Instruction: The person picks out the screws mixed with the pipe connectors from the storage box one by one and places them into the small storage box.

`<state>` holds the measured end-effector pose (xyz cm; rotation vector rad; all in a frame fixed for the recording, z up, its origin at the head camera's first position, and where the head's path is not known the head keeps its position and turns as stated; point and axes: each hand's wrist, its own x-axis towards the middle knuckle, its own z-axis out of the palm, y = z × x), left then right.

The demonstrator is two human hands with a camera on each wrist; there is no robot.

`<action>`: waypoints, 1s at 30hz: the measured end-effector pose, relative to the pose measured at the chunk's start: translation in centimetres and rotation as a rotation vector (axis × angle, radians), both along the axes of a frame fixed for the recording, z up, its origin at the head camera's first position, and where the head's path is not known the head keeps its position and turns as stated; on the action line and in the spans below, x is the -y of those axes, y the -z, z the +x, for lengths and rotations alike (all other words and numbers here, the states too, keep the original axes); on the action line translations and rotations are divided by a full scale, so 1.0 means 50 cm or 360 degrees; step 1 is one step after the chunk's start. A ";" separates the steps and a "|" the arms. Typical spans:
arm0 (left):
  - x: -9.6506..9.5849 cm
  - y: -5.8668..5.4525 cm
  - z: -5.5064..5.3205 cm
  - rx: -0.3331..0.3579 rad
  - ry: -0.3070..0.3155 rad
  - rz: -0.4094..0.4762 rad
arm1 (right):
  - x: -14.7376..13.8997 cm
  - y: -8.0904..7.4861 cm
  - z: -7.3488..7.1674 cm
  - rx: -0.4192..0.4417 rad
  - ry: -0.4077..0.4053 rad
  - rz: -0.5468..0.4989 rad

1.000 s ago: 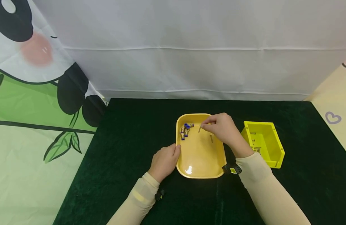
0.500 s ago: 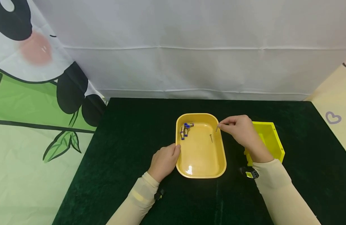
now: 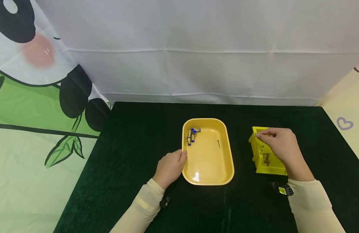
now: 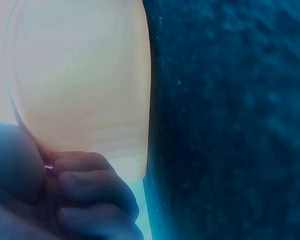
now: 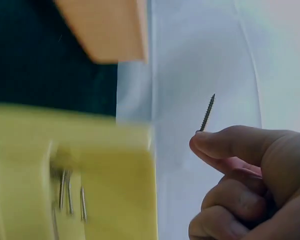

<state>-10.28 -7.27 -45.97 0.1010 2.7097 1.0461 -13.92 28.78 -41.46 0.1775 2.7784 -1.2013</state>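
My right hand point(image 3: 280, 145) pinches a screw point(image 5: 208, 114) between thumb and forefinger, its threaded point sticking upward in the right wrist view. In the head view this hand is over the bright yellow bin point(image 3: 257, 158), where several screws point(image 3: 266, 160) lie. My left hand point(image 3: 170, 167) grips the left rim of a shallow yellow tray point(image 3: 208, 182), thumb at the edge; the left wrist view has its curled fingers point(image 4: 97, 187) against the tray's outer wall. Inside the tray are several brass-and-blue push-in fittings point(image 3: 192, 136) at the upper left and one screw point(image 3: 218, 144) towards the right.
Tray and bin stand apart on a dark green cloth-covered table point(image 3: 138, 129), with a strip of cloth between them. A white curtain point(image 3: 179, 74) hangs behind the table's far edge. Printed cloth point(image 3: 28, 161) is on the left.
My right hand has carried the pinched screw from above the tray rightward to the bin. My left hand stays on the tray's rim, and the other screw still lies in the tray.
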 end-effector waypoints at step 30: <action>-0.001 0.006 -0.001 0.0007 -0.0022 -0.0018 | 0.017 0.003 0.014 0.0006 0.0038 -0.0021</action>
